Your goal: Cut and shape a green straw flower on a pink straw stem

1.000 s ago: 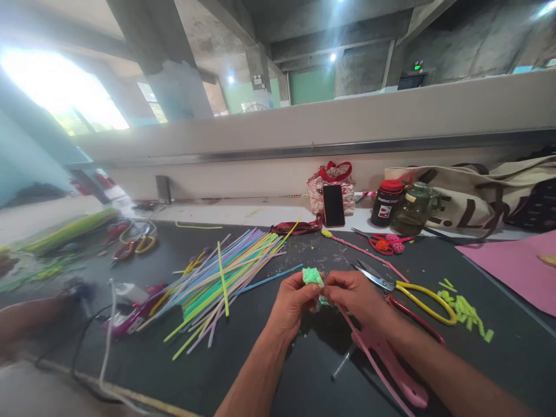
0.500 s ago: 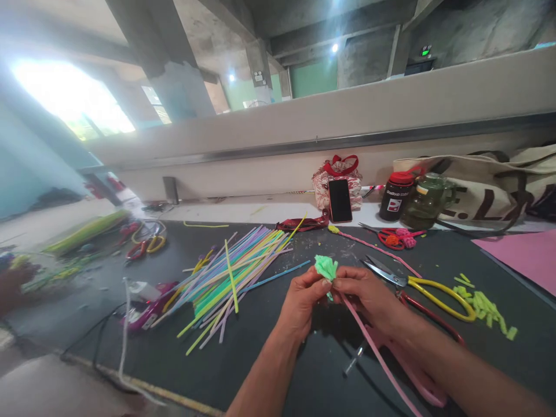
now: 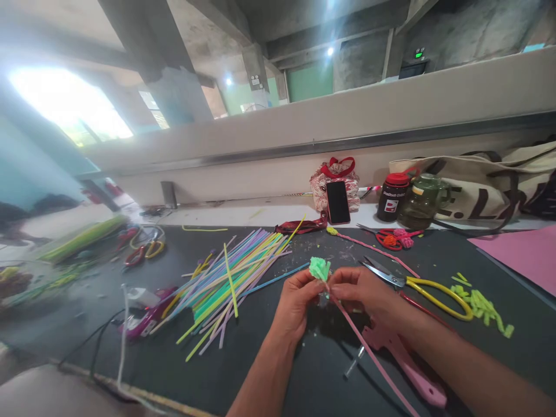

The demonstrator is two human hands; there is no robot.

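My left hand pinches the base of a mint-green flower head made of short fuzzy strips. My right hand is closed just beside it, fingertips on the upper end of a pink pipe cleaner. That stem slants down to the right from under the flower head. Fingers hide how the two join. Below my right wrist lies a pink tool with a handle, partly covered. Yellow-handled scissors lie half open just right of my right hand.
Loose coloured pipe cleaners lie heaped on the left, near a purple glue gun with a cord. Cut yellow-green pieces lie on the right. Behind stand a phone, a dark bottle and a green jug.
The green flower head has turned slightly and its small strips sit differently. My right fingertips have shifted a little down, onto the stem below it. The whole view has moved slightly.
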